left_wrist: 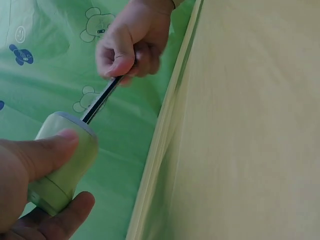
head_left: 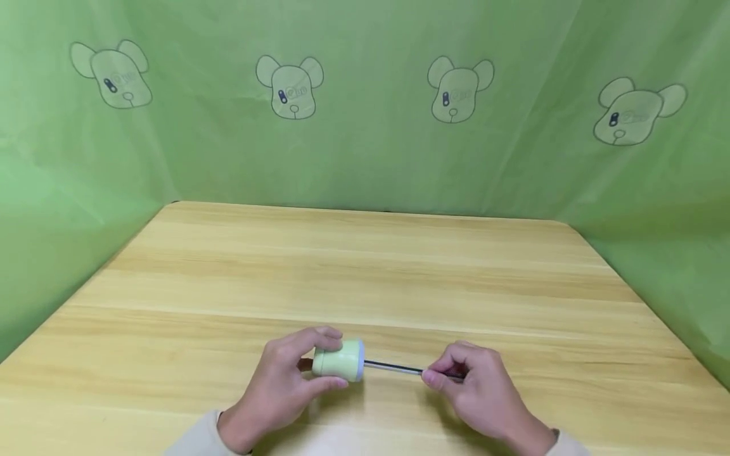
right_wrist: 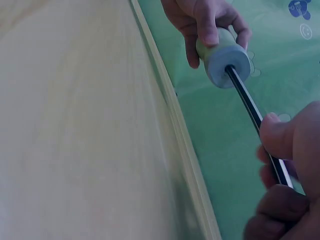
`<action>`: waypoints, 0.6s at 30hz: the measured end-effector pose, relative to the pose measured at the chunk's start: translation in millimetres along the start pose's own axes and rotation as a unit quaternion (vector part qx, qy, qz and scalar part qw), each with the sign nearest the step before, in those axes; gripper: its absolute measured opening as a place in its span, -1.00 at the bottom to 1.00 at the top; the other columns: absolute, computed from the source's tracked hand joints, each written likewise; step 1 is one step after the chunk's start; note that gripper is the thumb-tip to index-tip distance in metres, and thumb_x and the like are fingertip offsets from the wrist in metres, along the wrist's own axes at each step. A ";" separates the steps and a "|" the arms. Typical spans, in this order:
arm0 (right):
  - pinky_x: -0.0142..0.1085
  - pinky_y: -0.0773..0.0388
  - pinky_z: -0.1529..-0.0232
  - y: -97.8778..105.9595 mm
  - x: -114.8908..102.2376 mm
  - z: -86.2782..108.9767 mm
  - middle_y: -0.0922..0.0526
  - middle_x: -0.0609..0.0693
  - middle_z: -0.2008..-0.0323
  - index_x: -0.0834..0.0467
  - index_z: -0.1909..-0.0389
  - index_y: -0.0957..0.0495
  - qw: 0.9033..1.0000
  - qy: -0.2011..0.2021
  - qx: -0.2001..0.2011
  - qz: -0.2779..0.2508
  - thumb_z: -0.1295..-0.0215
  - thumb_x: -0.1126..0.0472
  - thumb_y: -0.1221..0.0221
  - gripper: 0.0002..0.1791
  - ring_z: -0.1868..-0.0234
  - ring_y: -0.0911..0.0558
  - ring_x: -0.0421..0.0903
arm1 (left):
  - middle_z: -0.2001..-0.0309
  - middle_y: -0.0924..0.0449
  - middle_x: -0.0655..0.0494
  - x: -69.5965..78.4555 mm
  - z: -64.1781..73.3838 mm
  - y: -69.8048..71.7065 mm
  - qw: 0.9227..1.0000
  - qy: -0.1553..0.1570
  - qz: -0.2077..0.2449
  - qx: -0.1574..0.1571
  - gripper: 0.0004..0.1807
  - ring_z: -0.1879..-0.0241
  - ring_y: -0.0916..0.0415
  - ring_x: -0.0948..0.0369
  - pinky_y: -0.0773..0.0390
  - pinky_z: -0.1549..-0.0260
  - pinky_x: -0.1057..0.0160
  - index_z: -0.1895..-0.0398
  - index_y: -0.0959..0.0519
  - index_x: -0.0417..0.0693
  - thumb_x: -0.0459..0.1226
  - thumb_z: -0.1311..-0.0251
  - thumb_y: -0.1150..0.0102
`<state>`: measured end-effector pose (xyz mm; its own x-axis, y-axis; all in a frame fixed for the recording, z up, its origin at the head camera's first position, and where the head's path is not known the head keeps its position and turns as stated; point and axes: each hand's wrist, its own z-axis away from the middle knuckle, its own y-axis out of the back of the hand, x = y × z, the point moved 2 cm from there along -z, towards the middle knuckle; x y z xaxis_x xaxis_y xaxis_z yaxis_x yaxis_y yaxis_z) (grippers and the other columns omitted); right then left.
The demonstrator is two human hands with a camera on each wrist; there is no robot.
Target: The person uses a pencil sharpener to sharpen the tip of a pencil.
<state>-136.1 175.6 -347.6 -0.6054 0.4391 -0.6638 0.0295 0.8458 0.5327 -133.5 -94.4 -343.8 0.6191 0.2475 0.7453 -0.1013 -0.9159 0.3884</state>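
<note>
At the left, a light sleeve [head_left: 199,437] is seen at the wrist of the left hand [head_left: 288,380], by which a pale green, rounded device [head_left: 336,362] is gripped; its body is spanned by the thumb on one side and the fingers on the other, so the fingers are set fairly wide around it. The device is held on its side over the near part of the worktop [head_left: 365,272], a little left of centre in the head view; whether the wood is touched by it cannot be told. Its pale blue-grey end [head_left: 360,361] is turned to the right, and from the middle of that end a thin black-and-white striped pencil [head_left: 393,366] is seen to stick out; how far it is inserted is hidden. The pencil's far end is pinched by the right hand [head_left: 485,386], with the thumb and curled fingers drawn narrow around it, and the two hands are held apart with a bare length of pencil between them. At the far right, a second light sleeve [head_left: 567,444] is shown at the wrist. The worktop is enclosed by a green curtain [head_left: 371,158], on which outlined bear heads [head_left: 293,92] are printed.
</note>
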 end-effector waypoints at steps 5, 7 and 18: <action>-0.47 -0.43 0.63 1.7 -1.6 -2.9 -0.53 -0.25 0.53 0.05 0.57 -0.63 0.997 0.007 0.020 0.076 0.05 0.33 -0.46 -0.81 0.56 -0.43 -0.33 | 0.03 -0.62 -0.14 1.0 1.7 -2.0 1.000 -0.001 -0.009 -0.001 -0.59 0.15 -0.63 0.00 -0.68 0.41 0.40 0.17 -0.57 -0.17 -0.40 0.14 -0.52; -0.50 -0.47 0.53 2.5 -1.1 -3.9 -0.54 -0.21 0.46 0.08 0.55 -0.67 0.986 0.072 0.079 0.128 -0.04 0.15 -0.44 -0.85 0.50 -0.48 -0.28 | 0.05 -0.63 -0.11 1.7 1.6 -2.9 1.000 0.006 -0.012 0.001 -0.61 0.18 -0.63 0.05 -0.67 0.46 0.41 0.16 -0.58 -0.16 -0.35 0.09 -0.51; -0.66 -0.40 0.61 0.6 -8.5 -4.8 -0.46 -0.07 0.54 0.15 0.61 -0.59 0.950 0.213 0.175 0.143 -0.25 -0.17 -0.20 -0.52 0.56 -0.46 -0.22 | 0.19 -0.66 -0.04 3.8 -0.3 -2.5 0.998 0.061 0.026 -0.015 -0.64 0.35 -0.56 0.25 -0.68 0.53 0.35 0.18 -0.59 -0.16 -0.21 0.00 -0.48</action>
<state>-134.7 170.9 -339.1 -0.7978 0.5671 -0.2047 0.4594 0.7917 0.4028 -131.1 -91.1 -341.8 0.5130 0.2389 0.8245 -0.1546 -0.9191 0.3625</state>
